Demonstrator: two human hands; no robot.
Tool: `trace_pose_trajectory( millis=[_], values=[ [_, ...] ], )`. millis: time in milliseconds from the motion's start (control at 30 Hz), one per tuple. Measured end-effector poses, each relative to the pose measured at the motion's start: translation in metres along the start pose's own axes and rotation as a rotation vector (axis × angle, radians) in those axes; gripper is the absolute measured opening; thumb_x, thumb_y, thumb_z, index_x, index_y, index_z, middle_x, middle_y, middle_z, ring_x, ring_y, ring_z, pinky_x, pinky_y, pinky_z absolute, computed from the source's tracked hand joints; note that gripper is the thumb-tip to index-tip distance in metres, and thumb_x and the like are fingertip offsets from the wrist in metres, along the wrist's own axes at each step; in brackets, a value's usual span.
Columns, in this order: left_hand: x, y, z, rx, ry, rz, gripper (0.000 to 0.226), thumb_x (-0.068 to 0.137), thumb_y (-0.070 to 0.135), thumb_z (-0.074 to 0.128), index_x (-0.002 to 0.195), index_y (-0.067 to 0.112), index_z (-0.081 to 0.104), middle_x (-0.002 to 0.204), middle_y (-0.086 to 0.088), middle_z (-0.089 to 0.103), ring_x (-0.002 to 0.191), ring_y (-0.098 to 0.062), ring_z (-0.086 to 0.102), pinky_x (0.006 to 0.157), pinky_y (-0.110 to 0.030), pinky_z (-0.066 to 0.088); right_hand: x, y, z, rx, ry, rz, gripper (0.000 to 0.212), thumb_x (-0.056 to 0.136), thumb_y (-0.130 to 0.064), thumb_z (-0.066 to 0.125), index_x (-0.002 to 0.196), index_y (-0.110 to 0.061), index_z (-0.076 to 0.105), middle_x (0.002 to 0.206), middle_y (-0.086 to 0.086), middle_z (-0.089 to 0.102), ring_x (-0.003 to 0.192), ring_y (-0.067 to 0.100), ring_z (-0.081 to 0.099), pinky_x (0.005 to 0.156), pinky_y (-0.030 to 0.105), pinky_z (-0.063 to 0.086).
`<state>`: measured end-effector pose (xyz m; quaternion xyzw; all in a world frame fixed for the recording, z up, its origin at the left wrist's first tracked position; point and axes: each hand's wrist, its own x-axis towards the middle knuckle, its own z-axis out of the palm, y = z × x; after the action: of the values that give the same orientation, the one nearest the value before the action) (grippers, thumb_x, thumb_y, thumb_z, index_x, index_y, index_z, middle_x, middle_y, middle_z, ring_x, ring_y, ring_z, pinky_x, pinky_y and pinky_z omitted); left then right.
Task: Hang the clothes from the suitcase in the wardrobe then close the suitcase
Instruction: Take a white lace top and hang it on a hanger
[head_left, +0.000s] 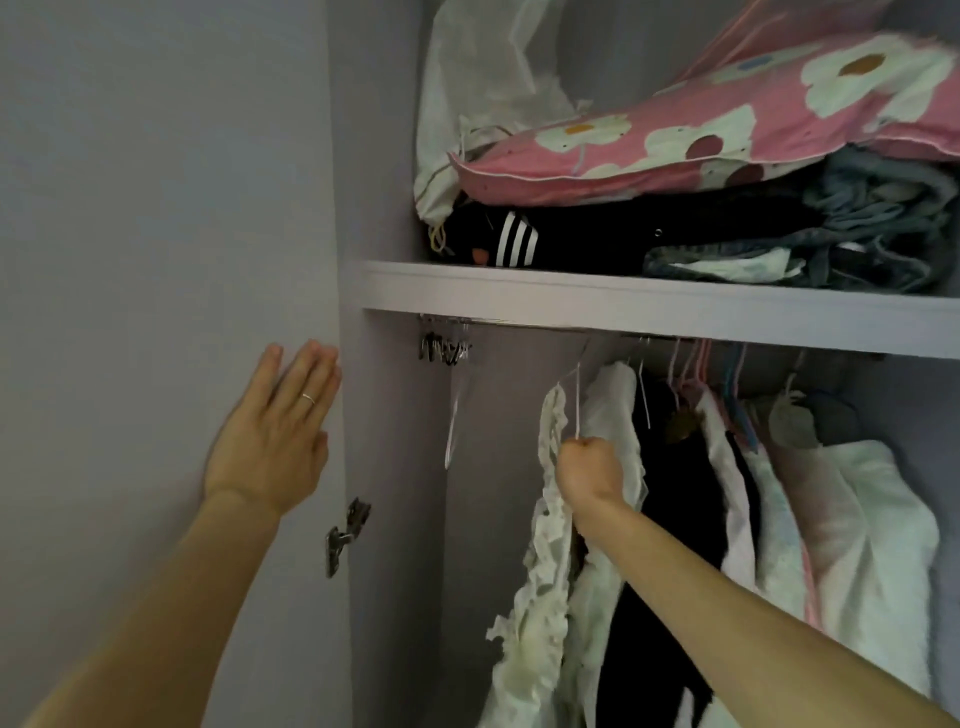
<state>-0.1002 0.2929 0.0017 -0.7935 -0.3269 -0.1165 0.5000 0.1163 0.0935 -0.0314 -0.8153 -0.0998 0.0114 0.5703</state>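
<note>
I face the open wardrobe. My right hand (589, 470) grips the thin hanger (577, 402) of a white ruffled garment (540, 561), just below the hanging rail (524, 325). The hanger's hook is up near the rail; I cannot tell whether it rests on it. My left hand (275, 431) lies flat, fingers straight, against the open wardrobe door (156, 260) at its hinge edge. A ring is on one finger. The suitcase is out of view.
Several garments hang to the right: white (610, 415), black (670, 519), pale pink (857, 530). Clip hangers (444, 348) hang at the rail's left end. The shelf (623, 304) above holds a pink floral pillow (701, 135) and folded dark clothes (571, 241). A hinge (345, 535) sits on the door.
</note>
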Motion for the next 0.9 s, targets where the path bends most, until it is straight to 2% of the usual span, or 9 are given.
trace_pose_trajectory(
  millis=[100,233,333,533,667,733,800,867,900],
  values=[
    [0.001,0.004,0.011,0.028,0.055,-0.017,0.07,0.1,0.044,0.0,0.146,0.001,-0.029,0.156,-0.019,-0.032,0.148,-0.034,-0.025,0.111,-0.059,-0.023,0.025,0.005,0.01,-0.02,0.071,-0.029,0.034,0.099,-0.016,0.04,0.116,0.004,0.061,0.113,0.02,0.064,0.099,0.035,0.06,0.078,0.032,0.044],
    [0.003,0.009,0.022,0.082,0.099,-0.041,0.069,0.1,0.046,0.001,0.147,0.004,-0.027,0.158,-0.017,-0.028,0.148,-0.035,-0.024,0.115,-0.06,-0.019,0.052,0.002,0.013,-0.062,0.138,-0.075,0.032,0.1,-0.014,0.043,0.118,0.006,0.059,0.102,0.015,0.064,0.096,0.034,0.058,0.075,0.032,0.041],
    [0.004,0.009,0.027,0.108,0.116,-0.056,0.07,0.1,0.048,0.0,0.149,0.005,-0.026,0.158,-0.018,-0.029,0.148,-0.035,-0.025,0.115,-0.06,-0.018,0.071,-0.007,0.017,-0.093,0.123,-0.094,0.037,0.101,-0.019,0.043,0.124,0.006,0.058,0.121,0.02,0.063,0.111,0.037,0.06,0.085,0.036,0.048],
    [0.007,0.01,0.028,0.114,0.114,-0.051,0.07,0.099,0.048,0.001,0.149,0.006,-0.025,0.159,-0.017,-0.027,0.149,-0.035,-0.023,0.113,-0.061,-0.019,0.092,0.015,0.033,-0.226,0.034,-0.037,0.046,0.105,-0.029,0.038,0.132,0.005,0.054,0.132,0.021,0.058,0.12,0.038,0.056,0.097,0.039,0.045],
    [0.009,0.012,0.03,0.076,0.113,-0.024,0.07,0.1,0.046,0.001,0.148,0.003,-0.026,0.158,-0.019,-0.028,0.148,-0.037,-0.024,0.111,-0.062,-0.022,0.089,0.028,0.03,-0.413,-0.037,-0.062,0.037,0.102,-0.023,0.042,0.127,0.002,0.054,0.125,0.018,0.061,0.113,0.034,0.059,0.083,0.032,0.046],
    [0.01,0.011,0.031,0.034,0.106,-0.013,0.07,0.1,0.045,0.001,0.148,0.002,-0.027,0.157,-0.021,-0.031,0.147,-0.038,-0.026,0.108,-0.063,-0.025,0.088,0.033,0.028,-0.524,-0.049,-0.087,0.041,0.099,-0.025,0.046,0.133,-0.003,0.048,0.129,0.018,0.059,0.113,0.033,0.058,0.089,0.034,0.049],
    [0.009,0.01,0.028,-0.005,0.089,0.006,0.071,0.101,0.043,0.003,0.147,0.0,-0.029,0.154,-0.024,-0.034,0.145,-0.039,-0.028,0.105,-0.063,-0.029,0.08,0.036,0.025,-0.596,-0.098,-0.1,0.055,0.096,-0.027,0.05,0.145,-0.009,0.033,0.135,0.018,0.052,0.117,0.034,0.055,0.096,0.038,0.048],
    [0.007,0.007,0.022,-0.039,0.053,0.022,0.072,0.101,0.043,0.006,0.147,0.0,-0.028,0.152,-0.026,-0.037,0.144,-0.041,-0.031,0.105,-0.063,-0.03,0.058,0.031,0.016,-0.765,-0.11,-0.179,0.068,0.094,-0.03,0.052,0.151,-0.014,0.02,0.137,0.017,0.046,0.12,0.035,0.05,0.098,0.04,0.046],
    [0.006,0.006,0.018,-0.065,0.034,0.022,0.073,0.101,0.044,0.007,0.148,0.0,-0.028,0.151,-0.026,-0.038,0.143,-0.041,-0.033,0.105,-0.063,-0.031,0.044,0.027,0.01,-0.881,-0.109,-0.248,0.07,0.093,-0.032,0.054,0.151,-0.017,0.018,0.137,0.016,0.044,0.121,0.035,0.048,0.097,0.04,0.045]
  ],
)
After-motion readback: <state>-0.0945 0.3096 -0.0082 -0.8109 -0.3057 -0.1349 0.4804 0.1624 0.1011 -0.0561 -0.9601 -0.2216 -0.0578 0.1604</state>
